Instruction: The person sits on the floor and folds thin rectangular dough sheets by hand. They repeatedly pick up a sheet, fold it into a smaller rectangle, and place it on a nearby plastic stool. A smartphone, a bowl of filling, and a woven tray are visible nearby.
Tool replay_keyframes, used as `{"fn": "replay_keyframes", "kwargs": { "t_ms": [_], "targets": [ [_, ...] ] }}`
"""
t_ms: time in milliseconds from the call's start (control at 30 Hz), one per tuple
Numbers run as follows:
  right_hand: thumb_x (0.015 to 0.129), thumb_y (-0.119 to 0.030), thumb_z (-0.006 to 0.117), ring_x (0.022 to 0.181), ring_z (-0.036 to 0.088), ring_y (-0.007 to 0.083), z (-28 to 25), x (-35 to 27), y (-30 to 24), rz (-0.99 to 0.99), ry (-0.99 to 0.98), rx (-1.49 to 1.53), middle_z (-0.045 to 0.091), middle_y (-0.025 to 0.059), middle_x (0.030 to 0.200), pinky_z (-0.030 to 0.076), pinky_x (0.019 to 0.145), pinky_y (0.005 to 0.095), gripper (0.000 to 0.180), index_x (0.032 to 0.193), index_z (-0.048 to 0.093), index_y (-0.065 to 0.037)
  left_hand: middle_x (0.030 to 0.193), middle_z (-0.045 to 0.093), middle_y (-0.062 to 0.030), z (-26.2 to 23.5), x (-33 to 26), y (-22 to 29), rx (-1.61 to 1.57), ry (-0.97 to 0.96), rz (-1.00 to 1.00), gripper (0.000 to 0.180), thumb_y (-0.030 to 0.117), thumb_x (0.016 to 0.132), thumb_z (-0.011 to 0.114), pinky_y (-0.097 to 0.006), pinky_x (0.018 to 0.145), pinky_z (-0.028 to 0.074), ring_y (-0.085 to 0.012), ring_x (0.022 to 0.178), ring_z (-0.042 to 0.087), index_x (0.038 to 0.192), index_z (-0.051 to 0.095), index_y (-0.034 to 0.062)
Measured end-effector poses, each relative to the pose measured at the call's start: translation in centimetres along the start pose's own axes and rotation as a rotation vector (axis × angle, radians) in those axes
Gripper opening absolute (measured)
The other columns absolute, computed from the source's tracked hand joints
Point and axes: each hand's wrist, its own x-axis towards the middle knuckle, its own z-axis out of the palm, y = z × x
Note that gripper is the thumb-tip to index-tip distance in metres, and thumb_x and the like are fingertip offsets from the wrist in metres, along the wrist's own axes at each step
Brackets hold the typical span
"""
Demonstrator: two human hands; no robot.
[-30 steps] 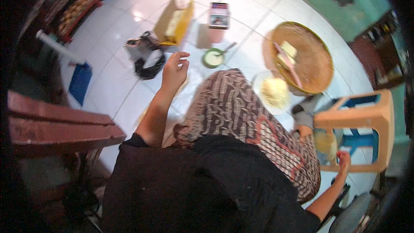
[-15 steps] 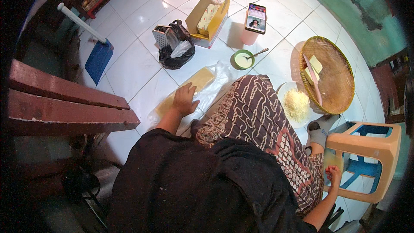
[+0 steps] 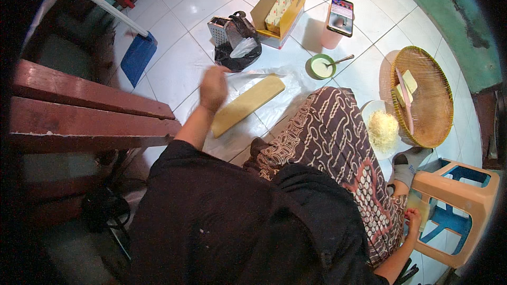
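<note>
Floor (image 3: pixel 169 47): white tiles, everything set within reach around the lap;
Slab (image 3: pixel 253 103): long, flat, pale yellow, lying on a plastic sheet (image 3: pixel 298 82) that probably keeps it off the tiles;
Left hand (image 3: pixel 213 88): up over the slab's lower-left end, blurred, fingers seemingly curled; whether the grip has hold of anything, I cannot tell;
Right hand (image 3: pixel 413 216): out by the orange stool (image 3: pixel 488 190), fingers bunched beside a translucent yellowish thing (image 3: pixel 422 206); grasping it or merely near, I cannot tell;
Phone (image 3: pixel 340 17): perched on a pink container (image 3: pixel 330 39), screen tilted up, presumably for easy viewing;
Bowl (image 3: pixel 322 77): green, white inside; the spoon (image 3: pixel 343 60) leans handle-out, handy to take;
Plate (image 3: pixel 371 106): catching a heap of pale shreds (image 3: pixel 383 131);
Basket (image 3: pixel 433 95): round, its rim corralling pale blocks (image 3: pixel 405 80) and a pink knife (image 3: pixel 405 100)
</note>
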Motion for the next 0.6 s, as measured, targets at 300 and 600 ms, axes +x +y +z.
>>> {"fn": "replay_keyframes", "kwargs": {
  "t_ms": [300,600],
  "targets": [
    [0.081,-0.030,0.045,0.076,0.055,0.0337,0.3,1.4,11.0,-0.126,0.083,-0.444,0.058,0.0201,0.084,0.042,0.071,0.0431,0.036,0.089,0.056,0.004,0.126,0.039,-0.0215,2.7,-10.1,-0.9,0.268,-0.826,-0.249,0.076,0.024,0.069,0.066,-0.041,0.090,0.041,-0.0348,0.113,0.045,0.132,0.030,0.0006],
    [0.089,-0.033,0.033,0.090,0.053,0.0434,1.8,-2.5,1.4,-0.020,-0.019,-0.701,0.056,0.0276,0.098,0.041,0.076,0.0480,0.045,0.094,0.057,0.005,0.126,0.038,-0.0232,0.9,-9.2,1.7,0.267,-0.871,-0.351,0.082,0.029,0.069,0.069,-0.042,0.087,0.043,-0.0367,0.108,0.047,0.133,0.028,0.0006]
  ]
}}
